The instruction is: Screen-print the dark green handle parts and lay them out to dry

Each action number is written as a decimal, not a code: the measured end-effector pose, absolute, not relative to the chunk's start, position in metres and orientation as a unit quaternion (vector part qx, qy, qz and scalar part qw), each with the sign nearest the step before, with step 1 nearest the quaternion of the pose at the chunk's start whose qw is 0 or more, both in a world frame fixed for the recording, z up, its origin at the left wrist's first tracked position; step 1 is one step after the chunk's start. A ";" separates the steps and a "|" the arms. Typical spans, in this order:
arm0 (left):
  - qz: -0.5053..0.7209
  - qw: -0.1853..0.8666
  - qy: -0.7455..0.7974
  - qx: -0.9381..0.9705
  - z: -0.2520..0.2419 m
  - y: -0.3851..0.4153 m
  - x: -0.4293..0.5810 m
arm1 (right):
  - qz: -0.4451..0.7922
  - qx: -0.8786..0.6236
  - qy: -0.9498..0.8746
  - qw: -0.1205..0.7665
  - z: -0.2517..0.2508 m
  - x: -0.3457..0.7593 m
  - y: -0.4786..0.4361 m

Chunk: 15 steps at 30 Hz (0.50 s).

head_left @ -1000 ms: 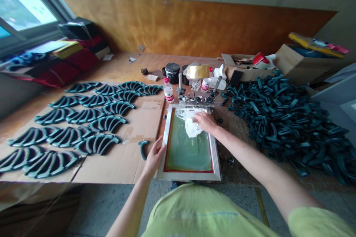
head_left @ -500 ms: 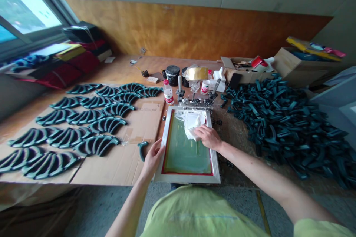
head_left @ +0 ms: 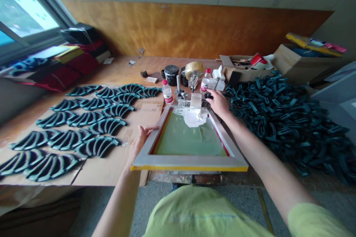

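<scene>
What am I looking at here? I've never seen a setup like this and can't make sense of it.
The picture comes from a camera on a person's head, looking down at their own two bare hands. The left hand grips the left edge of a framed screen, whose near end is tilted up off the table. White paste lies at its far end. The right hand reaches to the clamp there. Curved dark parts lie in rows on cardboard to the left; a loose pile lies to the right. Bottles, jars and tape stand behind.
</scene>
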<state>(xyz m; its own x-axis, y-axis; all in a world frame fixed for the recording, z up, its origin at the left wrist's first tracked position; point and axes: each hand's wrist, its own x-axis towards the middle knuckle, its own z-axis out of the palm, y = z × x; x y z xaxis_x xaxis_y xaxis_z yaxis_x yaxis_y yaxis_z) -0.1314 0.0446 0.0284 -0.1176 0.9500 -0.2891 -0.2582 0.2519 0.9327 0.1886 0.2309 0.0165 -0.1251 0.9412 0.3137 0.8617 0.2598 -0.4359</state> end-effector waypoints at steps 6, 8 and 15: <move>0.634 0.459 0.470 0.408 0.087 0.103 -0.113 | 0.164 -0.617 -0.740 0.210 -0.059 0.214 0.174; 0.637 0.470 0.457 0.404 0.096 0.113 -0.110 | 0.172 -0.568 -0.784 0.183 -0.076 0.201 0.155; 0.460 0.618 0.560 0.304 0.020 0.056 -0.065 | 0.132 -0.534 -0.813 0.191 -0.053 0.152 0.108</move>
<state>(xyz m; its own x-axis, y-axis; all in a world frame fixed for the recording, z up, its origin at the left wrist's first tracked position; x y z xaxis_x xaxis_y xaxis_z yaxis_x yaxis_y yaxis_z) -0.0653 0.0562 0.0195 -0.0507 0.9090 -0.4137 -0.2282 0.3928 0.8909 0.1515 0.1080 -0.0534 -0.3569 0.9186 0.1697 0.8180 0.3950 -0.4181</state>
